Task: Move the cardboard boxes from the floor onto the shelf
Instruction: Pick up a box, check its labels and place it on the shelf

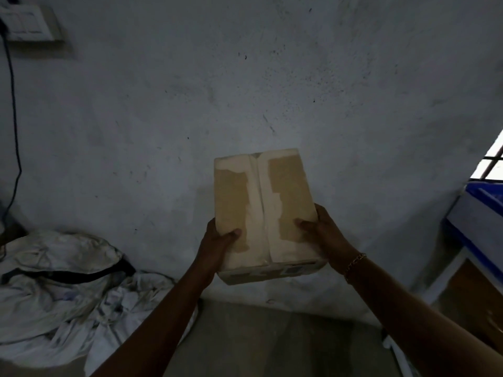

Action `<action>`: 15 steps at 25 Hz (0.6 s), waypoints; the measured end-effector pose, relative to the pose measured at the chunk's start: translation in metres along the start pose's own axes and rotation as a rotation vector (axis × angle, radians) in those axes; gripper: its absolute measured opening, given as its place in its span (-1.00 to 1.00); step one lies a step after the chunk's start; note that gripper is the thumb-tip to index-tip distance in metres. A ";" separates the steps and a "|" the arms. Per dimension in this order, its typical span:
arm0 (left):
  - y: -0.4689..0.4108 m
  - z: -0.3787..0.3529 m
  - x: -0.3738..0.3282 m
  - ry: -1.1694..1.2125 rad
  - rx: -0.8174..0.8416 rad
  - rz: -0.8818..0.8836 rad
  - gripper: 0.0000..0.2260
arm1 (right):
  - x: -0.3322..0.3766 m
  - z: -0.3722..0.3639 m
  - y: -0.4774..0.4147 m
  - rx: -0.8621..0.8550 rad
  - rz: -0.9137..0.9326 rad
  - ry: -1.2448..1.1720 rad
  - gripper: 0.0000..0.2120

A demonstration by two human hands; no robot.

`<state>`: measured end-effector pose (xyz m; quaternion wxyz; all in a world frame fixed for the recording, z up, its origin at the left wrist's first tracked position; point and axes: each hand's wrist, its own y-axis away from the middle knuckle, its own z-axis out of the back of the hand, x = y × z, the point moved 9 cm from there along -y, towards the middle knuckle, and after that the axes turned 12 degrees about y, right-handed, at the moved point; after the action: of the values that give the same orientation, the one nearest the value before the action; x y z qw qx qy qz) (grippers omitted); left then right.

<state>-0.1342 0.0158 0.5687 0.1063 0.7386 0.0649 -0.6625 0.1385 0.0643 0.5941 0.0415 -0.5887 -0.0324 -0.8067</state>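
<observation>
You hold a cardboard box (pixel 265 213) up in front of you with both hands, off the floor and clear of everything around it. Your left hand (pixel 217 243) grips the box's near left corner: the thumb lies pressed flat on the top face while the rest of the hand wraps down the side and under, out of sight. Your right hand (pixel 322 232) does the same at the near right corner, thumb on top and the other fingers curled round the side edge. Both hands are clamped onto the box from opposite sides, so it sits between your palms. A thin gold bracelet (pixel 353 263) circles your right wrist.

The box's top face tilts toward you. A pale strip of tape runs down the middle seam, with ragged pale patches spreading from it over the brown cardboard. The near side wall carries some dark printing that is too blurred to read.

Behind the box stands a grey, speckled wall (pixel 245 91). At the lower left a heap of crumpled white cloth (pixel 60 289), with a dark strap across it, lies on the floor (pixel 258 341) against the wall. A switch plate (pixel 24 21) is fixed to the wall at the upper left, and a dark cable (pixel 12 104) hangs down from it. At the right edge you can see a blue and white piece of furniture (pixel 479 221), with a barred window (pixel 494 161) above it.
</observation>
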 end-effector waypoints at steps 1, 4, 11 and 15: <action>0.002 0.000 0.002 -0.015 -0.010 0.007 -0.36 | 0.002 0.000 0.001 -0.008 0.005 0.013 -0.42; 0.011 0.002 -0.002 -0.062 -0.023 0.006 -0.43 | -0.001 0.012 0.005 -0.028 -0.049 0.006 -0.46; -0.008 0.008 -0.041 -0.057 -0.058 0.110 -0.27 | 0.026 0.008 -0.010 0.012 -0.160 0.103 -0.38; -0.011 -0.001 -0.049 -0.359 -0.093 -0.061 -0.34 | 0.027 0.006 -0.017 -0.092 -0.047 0.207 -0.36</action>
<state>-0.1415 0.0288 0.6163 0.1300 0.6004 0.0977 -0.7830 0.1338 0.0806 0.6217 -0.0013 -0.5025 -0.0048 -0.8646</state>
